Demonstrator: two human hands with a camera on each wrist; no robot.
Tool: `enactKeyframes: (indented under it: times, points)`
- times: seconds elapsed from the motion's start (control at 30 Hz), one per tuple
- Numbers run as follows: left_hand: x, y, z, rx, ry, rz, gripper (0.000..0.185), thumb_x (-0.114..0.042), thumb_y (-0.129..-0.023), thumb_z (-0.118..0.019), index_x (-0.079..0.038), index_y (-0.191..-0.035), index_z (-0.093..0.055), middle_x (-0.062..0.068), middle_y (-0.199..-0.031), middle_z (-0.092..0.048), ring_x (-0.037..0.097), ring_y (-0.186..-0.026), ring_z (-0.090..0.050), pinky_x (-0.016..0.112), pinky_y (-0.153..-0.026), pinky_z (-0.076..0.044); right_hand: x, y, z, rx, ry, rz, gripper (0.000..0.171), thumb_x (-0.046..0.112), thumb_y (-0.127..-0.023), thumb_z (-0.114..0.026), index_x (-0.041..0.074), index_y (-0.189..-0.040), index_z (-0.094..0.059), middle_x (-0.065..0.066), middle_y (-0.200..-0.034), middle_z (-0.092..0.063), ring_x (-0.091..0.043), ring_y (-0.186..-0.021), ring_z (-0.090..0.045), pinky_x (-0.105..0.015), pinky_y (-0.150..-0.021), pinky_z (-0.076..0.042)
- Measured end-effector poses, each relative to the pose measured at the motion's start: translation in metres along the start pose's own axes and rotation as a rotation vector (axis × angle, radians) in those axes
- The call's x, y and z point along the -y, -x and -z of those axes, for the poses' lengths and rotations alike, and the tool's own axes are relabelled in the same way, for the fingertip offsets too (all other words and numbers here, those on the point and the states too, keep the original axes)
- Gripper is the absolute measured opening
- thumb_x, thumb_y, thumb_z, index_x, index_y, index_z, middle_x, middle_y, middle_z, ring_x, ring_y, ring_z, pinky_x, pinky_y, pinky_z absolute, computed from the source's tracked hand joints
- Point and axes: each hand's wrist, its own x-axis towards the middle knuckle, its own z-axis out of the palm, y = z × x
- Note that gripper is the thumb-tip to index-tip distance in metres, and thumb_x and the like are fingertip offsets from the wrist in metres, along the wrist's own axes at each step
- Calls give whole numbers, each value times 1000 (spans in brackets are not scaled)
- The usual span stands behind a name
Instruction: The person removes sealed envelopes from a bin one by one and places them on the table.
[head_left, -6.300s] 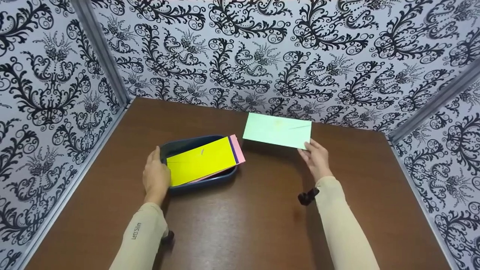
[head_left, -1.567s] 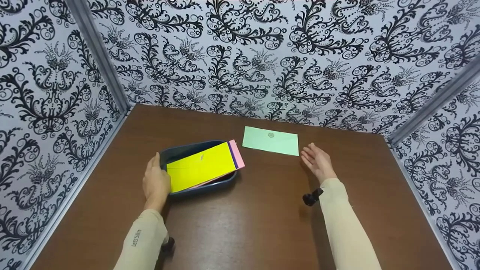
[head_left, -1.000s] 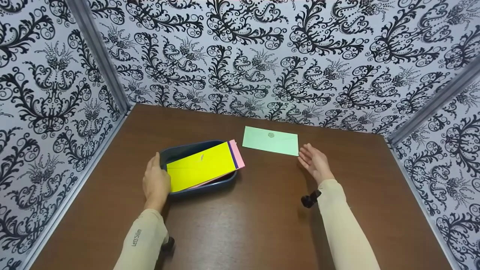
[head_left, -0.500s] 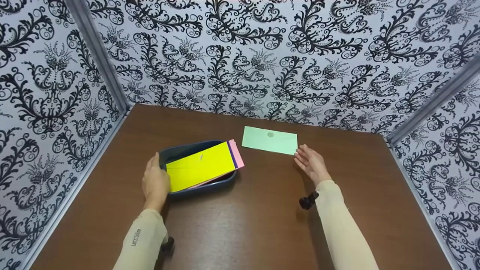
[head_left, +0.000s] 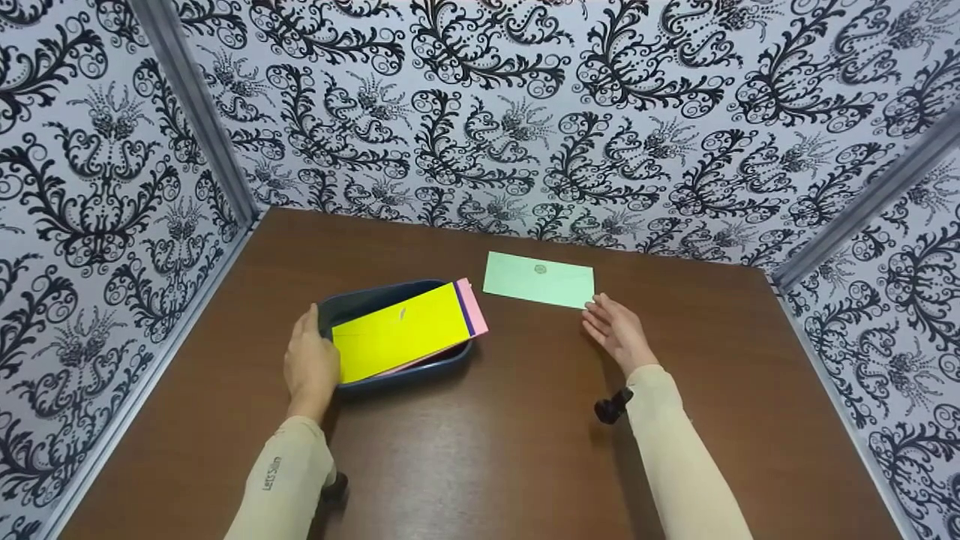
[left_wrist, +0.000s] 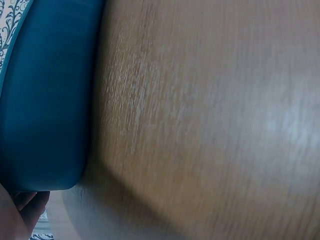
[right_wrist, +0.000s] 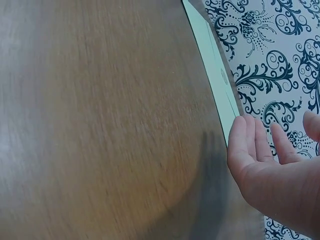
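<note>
- Nearest, my left hand (head_left: 311,365) rested against the near-left end of the blue tray (head_left: 360,298), fingers lying relaxed along its wall and thumb at the rim; the left wrist view showed only the tray's side (left_wrist: 47,95) and a fingertip below it.
- Item: yellow envelope (head_left: 401,331) lay slanted across the tray, a pink envelope (head_left: 474,307) and a dark edge showing beneath it, both overhanging the right rim.
- Item: my right hand (head_left: 616,332) sat palm inward with straight, released fingers (right_wrist: 240,140), holding nothing, its tips at the near-right corner of the green envelope (head_left: 538,279). I could not tell whether they touched it.
- Green envelope lay flat on the brown table (head_left: 487,435), seal up, beyond the tray and apart from it.
- Step, as I judged it: setting out envelopes singly from the tray. The next move would call for lifting the yellow one clear without dragging those beneath.
- Obstruction: none between hands and tray; patterned walls (head_left: 525,112) stood close behind.
</note>
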Motion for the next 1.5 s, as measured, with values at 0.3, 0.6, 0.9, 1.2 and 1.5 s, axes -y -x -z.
enactKeyframes:
  times: [0.3, 0.6, 0.9, 1.2, 1.5]
  points:
    - [-1, 1, 0, 2, -8, 10, 62, -2, -98, -35, -11, -159, -24, 19, -161, -31, 46, -130, -50, 58, -108, -44, -4, 1, -3, 4, 9, -13, 59, 31, -105, -46, 3, -155, -30, -15, -158, -38, -25, -140, -47, -36, -118, -38]
    - [0, 0, 0, -2, 11, 7, 62, -3, -99, -34, -13, -159, -24, 17, -162, -31, 44, -128, -53, 56, -107, -45, -8, 5, -5, 24, 10, -12, 56, 29, -106, -43, 4, -155, -32, -15, -154, -43, -25, -140, -47, -37, -118, -37]
    - [1, -2, -1, 1, -5, 3, 62, -3, -98, -33, -12, -159, -24, 17, -162, -31, 45, -124, -55, 56, -101, -48, -13, 6, -7, 48, 8, 5, 54, 27, -106, -45, 2, -153, -34, -13, -147, -50, -27, -142, -45, -37, -118, -38]
    - [2, -3, -1, 16, -10, 6, 63, -3, -98, -35, -12, -159, -23, 18, -161, -31, 46, -121, -55, 57, -101, -48, -16, 8, -7, 61, 10, 4, 56, 29, -105, -47, 2, -153, -33, -8, -137, -58, -26, -138, -49, -38, -118, -38]
    - [3, -3, -1, 6, -7, 4, 63, -3, -98, -34, -13, -159, -24, 16, -161, -32, 44, -110, -60, 55, -95, -50, -17, 9, -10, 68, 6, -2, 56, 29, -106, -45, 2, -154, -33, -12, -147, -52, -27, -141, -45, -38, -119, -37]
